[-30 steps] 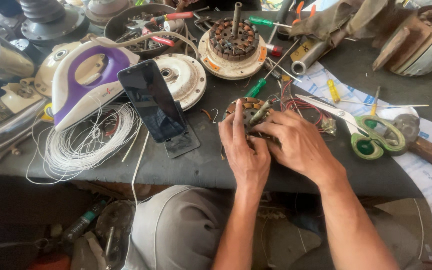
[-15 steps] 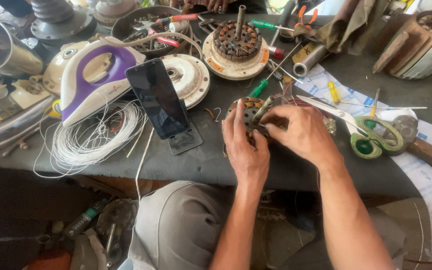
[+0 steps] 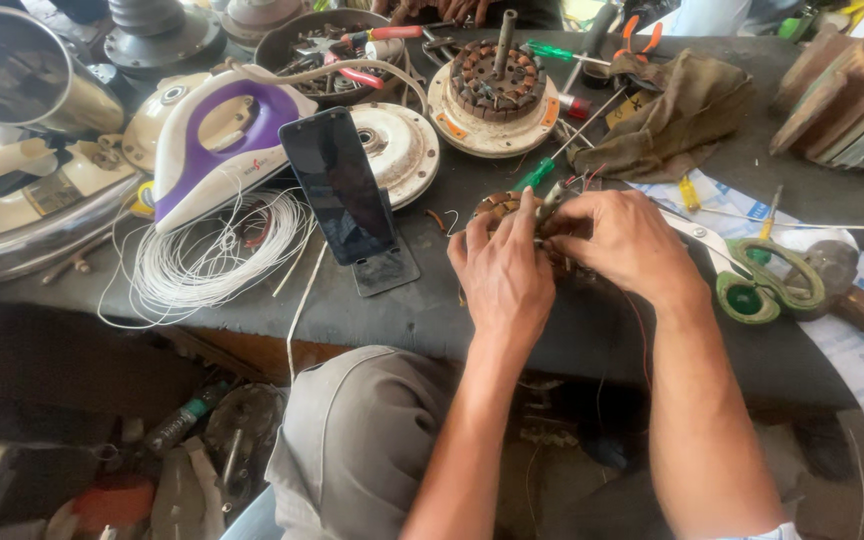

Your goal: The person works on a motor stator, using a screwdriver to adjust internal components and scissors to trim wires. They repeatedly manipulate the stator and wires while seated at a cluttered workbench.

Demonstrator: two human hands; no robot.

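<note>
Stator winding [image 3: 512, 208] sits gripped between both hands: left hand [image 3: 500, 272] clasps its near side, right hand [image 3: 624, 240] pinches wires; next, careful threading seems needed.

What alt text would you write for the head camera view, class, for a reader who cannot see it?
Both hands, left hand and right hand, grip a small motor stator on a dark workbench. Nearby stand a propped phone, a white wire coil, a purple iron and green-handled scissors.

Round copper-wound motor stator [image 3: 500, 208], brownish windings with thin red and dark leads, lies flat on the dark counter [image 3: 572, 330], mostly covered, metal shaft sticking up at centre.
</note>
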